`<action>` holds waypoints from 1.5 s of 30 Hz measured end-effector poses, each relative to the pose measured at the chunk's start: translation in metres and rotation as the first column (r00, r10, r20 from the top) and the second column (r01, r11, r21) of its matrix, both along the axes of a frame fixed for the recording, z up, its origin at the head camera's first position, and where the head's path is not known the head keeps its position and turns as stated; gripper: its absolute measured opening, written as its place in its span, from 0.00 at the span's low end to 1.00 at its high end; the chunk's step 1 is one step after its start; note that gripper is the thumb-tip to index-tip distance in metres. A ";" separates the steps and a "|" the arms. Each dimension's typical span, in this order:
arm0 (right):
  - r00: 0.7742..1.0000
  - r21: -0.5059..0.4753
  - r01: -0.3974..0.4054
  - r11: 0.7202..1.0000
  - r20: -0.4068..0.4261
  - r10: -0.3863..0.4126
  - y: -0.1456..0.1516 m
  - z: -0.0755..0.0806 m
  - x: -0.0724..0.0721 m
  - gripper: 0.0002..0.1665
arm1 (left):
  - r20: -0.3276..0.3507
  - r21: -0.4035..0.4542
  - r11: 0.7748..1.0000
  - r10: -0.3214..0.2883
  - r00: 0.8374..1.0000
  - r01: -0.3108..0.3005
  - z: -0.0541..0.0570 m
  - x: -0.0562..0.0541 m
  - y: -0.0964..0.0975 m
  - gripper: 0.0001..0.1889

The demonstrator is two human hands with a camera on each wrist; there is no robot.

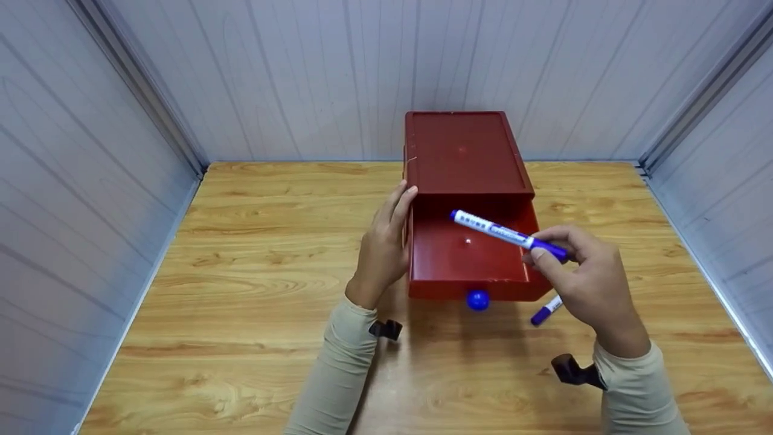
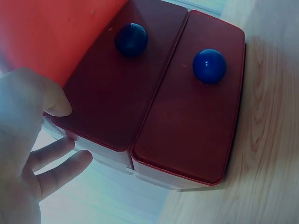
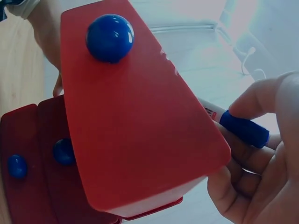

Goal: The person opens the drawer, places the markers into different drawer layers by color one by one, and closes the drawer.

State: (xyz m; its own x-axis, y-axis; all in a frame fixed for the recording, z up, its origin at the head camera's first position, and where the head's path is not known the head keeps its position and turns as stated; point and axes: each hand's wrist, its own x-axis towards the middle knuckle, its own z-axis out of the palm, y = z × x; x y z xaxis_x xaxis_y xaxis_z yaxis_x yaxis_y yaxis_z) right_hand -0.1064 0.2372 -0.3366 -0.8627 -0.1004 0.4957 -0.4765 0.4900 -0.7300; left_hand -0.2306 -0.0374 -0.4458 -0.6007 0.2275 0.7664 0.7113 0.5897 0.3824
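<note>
A red drawer cabinet (image 1: 462,157) stands against the back wall, its top drawer (image 1: 444,263) pulled out and nothing visible on its floor. My right hand (image 1: 595,284) pinches a white marker (image 1: 504,234) by its blue cap, between thumb and fingers. The marker slants over the right part of the open drawer. In the right wrist view, the drawer front hides the marker's far end. My left hand (image 1: 381,248) rests along the cabinet's left side with fingers extended; the left wrist view shows the thumb by the front of a lower drawer (image 2: 107,93).
A second marker (image 1: 546,311) lies on the wooden table (image 1: 272,272), partly hidden under my right hand. A blue round knob (image 1: 477,300) sticks out from the open drawer's front. Two shut lower drawers also carry blue knobs (image 2: 209,66). Pale panel walls (image 1: 314,78) enclose the table.
</note>
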 end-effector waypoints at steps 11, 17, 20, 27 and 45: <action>0.999 0.143 -0.001 0.990 -0.043 0.007 -0.009 0.000 0.001 0.12 | 0.011 -0.006 1.000 0.009 1.000 -0.009 0.000 0.001 0.000 0.39; 0.998 0.221 0.006 0.975 -0.058 0.007 -0.013 0.003 0.000 0.11 | 0.005 -0.021 1.000 0.019 1.000 -0.019 -0.001 0.001 0.000 0.38; 0.998 0.259 -0.007 0.966 -0.053 0.022 -0.015 0.005 -0.001 0.10 | 0.007 -0.021 1.000 0.015 1.000 -0.014 -0.001 0.001 0.000 0.38; 0.996 0.339 -0.066 0.939 -0.027 0.080 -0.018 0.010 -0.003 0.14 | 0.015 -0.020 1.000 0.005 1.000 -0.005 0.000 0.001 0.000 0.37; 0.991 0.467 -0.107 0.878 0.121 0.056 -0.035 0.008 -0.008 0.19 | 0.003 -0.020 1.000 0.004 1.000 -0.004 0.001 0.001 -0.001 0.38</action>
